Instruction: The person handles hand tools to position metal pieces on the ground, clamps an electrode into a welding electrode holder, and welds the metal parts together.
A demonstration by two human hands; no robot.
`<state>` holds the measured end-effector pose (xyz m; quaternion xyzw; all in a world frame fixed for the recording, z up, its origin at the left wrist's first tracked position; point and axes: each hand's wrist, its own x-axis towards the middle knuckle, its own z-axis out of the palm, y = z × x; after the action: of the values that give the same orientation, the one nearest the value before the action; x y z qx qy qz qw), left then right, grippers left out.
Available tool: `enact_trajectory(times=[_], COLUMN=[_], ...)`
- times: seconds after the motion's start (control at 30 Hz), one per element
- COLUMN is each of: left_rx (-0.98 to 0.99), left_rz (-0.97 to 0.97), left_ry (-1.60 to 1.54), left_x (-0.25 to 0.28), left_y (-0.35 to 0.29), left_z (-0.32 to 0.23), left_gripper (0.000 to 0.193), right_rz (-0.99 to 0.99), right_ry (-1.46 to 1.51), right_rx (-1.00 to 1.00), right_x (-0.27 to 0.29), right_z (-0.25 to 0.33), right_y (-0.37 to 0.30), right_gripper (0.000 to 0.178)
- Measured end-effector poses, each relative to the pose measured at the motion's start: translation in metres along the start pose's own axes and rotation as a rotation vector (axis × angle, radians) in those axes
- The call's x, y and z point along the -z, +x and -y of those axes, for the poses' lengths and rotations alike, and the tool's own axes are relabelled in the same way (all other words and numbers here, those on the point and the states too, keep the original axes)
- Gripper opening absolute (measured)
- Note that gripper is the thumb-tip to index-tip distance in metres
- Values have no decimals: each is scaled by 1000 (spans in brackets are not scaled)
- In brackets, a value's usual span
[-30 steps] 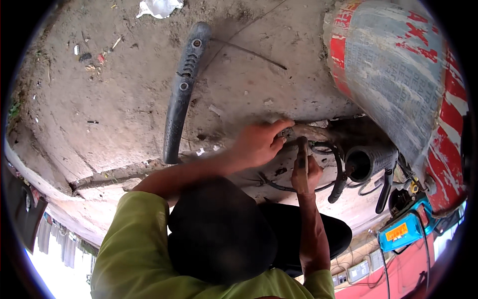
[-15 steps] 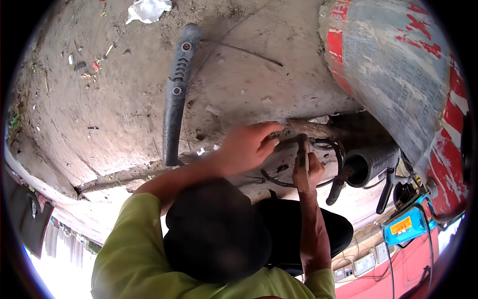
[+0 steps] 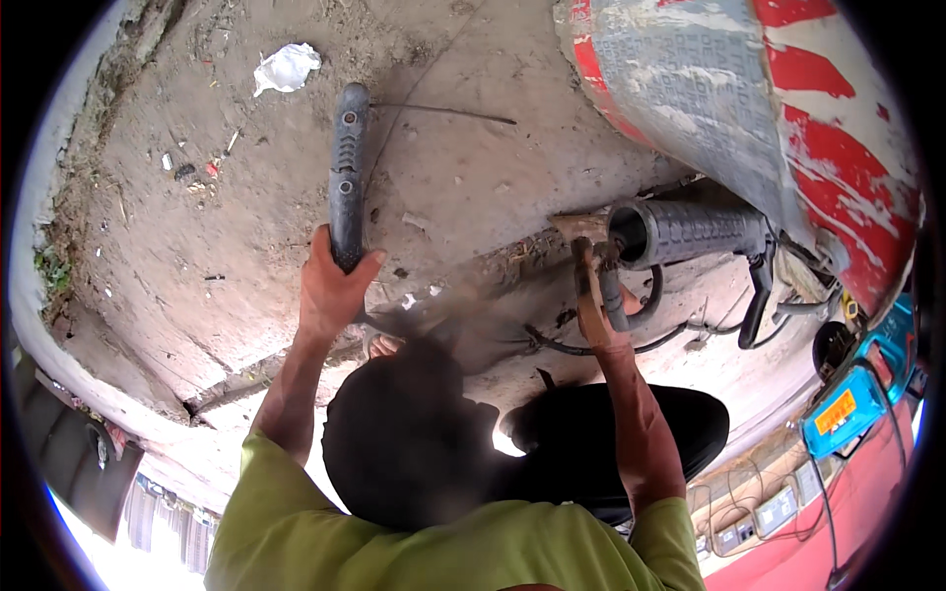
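My left hand is closed round the lower end of a long dark grey cover, which has slots and two bolts along it and lies on the ground. My right hand is closed on a hammer with a wooden handle; its fingers are partly hidden. A dark tube runs beside the handle, and I cannot tell whether this hand grips it too. Just beyond, a dark, open-ended cylinder with a dimpled surface points its mouth left, close to the hammer head.
A big grey and red sheet curves over the ground at the far right. A thin rod lies beside the cover's top. White crumpled plastic lies at far left. A blue device with cables stands at right. A cable crosses the ground.
My left hand has left the hammer's side, moved left and gripped the dark cover. The open cylinder now sits nearer my right hand. The whole view has shifted somewhat.
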<state>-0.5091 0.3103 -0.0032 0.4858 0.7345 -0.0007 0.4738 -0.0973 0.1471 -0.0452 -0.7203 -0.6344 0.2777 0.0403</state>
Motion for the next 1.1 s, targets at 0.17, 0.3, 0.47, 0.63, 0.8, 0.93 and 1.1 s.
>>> enact_trajectory(times=[0.17,0.3,0.47,0.63,0.8,0.93,1.1], left_rx=[-3,-30,-133,-288,-152,-107,-155], left_rz=[293,294,426,371,394,456,423], left_ry=[-649,-380,-53,138,61,153,67], left_x=[15,47,62,66,71,66,54], left_y=[15,-10,-19,-16,-7,-4,-4], left_z=[5,-28,-56,-72,-77,-91,-83], left_gripper=[38,37,41,44,50,58,56], right_rz=[-35,-51,-76,31,10,-4,-107], right_ry=[-24,-76,-18,-47,40,25,-47], right_rx=[65,75,55,-72,-146,-127,-28], right_x=[14,32,40,39,32,34,41], right_z=[17,40,48,47,43,46,47], right_y=[6,19,23,19,17,20,19], right_gripper=[59,57,56,55,55,53,46])
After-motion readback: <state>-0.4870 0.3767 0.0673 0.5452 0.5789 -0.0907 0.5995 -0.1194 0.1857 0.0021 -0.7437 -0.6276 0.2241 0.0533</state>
